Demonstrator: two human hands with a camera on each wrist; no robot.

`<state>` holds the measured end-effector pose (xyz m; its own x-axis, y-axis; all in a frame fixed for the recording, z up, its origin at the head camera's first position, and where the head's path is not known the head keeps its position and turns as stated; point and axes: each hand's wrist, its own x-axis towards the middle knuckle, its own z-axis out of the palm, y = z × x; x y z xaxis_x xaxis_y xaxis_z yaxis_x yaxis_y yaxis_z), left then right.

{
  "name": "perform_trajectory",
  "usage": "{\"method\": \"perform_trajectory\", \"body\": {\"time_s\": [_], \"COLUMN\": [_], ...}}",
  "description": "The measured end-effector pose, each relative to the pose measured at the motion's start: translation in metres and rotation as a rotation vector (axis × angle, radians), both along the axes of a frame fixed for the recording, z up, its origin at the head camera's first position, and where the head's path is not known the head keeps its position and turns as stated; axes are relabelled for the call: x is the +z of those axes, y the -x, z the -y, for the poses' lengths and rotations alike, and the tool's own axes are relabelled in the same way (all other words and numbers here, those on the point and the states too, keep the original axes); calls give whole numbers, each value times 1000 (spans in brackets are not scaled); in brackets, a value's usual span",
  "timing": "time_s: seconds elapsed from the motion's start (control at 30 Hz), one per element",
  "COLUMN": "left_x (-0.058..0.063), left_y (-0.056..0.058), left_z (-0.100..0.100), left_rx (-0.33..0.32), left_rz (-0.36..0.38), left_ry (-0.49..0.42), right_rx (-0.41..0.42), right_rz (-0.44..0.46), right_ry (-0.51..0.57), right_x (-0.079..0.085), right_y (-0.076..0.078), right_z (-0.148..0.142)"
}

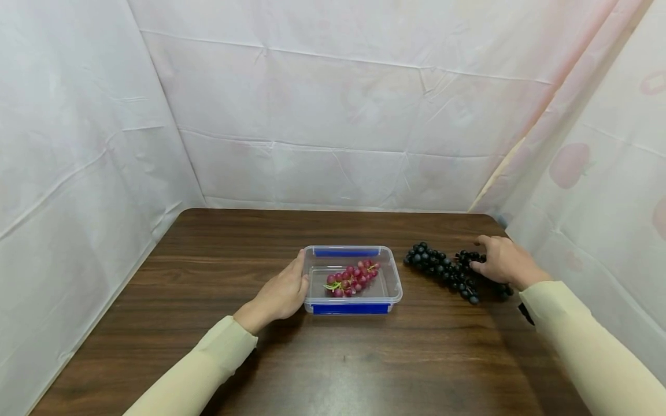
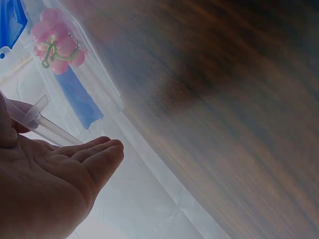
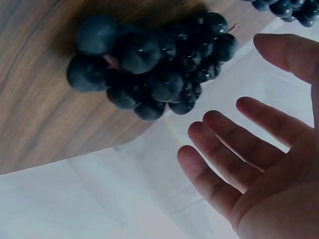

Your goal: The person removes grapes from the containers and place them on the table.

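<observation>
A clear plastic container (image 1: 317, 276) with blue clips stands on the table, holding a bunch of red grapes (image 1: 350, 282). My left hand (image 1: 282, 290) rests against its left side, fingers straight along the wall. In the left wrist view the pink-red grapes (image 2: 59, 46) show through the plastic, beyond the left hand (image 2: 55, 179). On the right lie two bunches of black grapes: a left one (image 1: 434, 264) and a right one (image 1: 468, 256) partly under my hand. My right hand (image 1: 502, 261) hovers over the right bunch, fingers spread and apart from the large dark grapes (image 3: 149, 64) in the right wrist view.
The dark wooden table (image 1: 208, 277) has its far edge near a white cloth backdrop (image 1: 333, 110). Printed cloth (image 1: 614, 190) hangs close on the right, near the right hand and the table's right edge.
</observation>
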<state>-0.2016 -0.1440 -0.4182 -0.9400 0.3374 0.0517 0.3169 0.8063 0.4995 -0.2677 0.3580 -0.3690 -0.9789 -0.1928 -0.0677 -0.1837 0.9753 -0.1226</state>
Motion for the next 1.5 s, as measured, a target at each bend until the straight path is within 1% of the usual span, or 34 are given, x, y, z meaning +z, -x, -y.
{"method": "perform_trajectory", "body": {"time_s": [0.23, 0.6, 0.83, 1.2, 1.37, 1.5], "left_x": [-1, 1, 1, 1, 1, 1], "left_y": [1, -1, -1, 0, -1, -1], "left_z": [0, 0, 0, -1, -1, -1], "left_rx": [3, -1, -2, 5, 7, 8], "left_rz": [3, -1, -1, 3, 3, 2], "left_ry": [4, 4, 7, 6, 8, 7], "right_rx": [28, 64, 79, 126, 154, 163], "right_rz": [-71, -199, -227, -262, -288, -289], "right_ry": [-5, 32, 49, 105, 129, 144], "right_x": [6, 4, 4, 0, 1, 2], "right_y": [-6, -15, -22, -25, -28, -30], "right_z": [12, 24, 33, 40, 45, 48]}}
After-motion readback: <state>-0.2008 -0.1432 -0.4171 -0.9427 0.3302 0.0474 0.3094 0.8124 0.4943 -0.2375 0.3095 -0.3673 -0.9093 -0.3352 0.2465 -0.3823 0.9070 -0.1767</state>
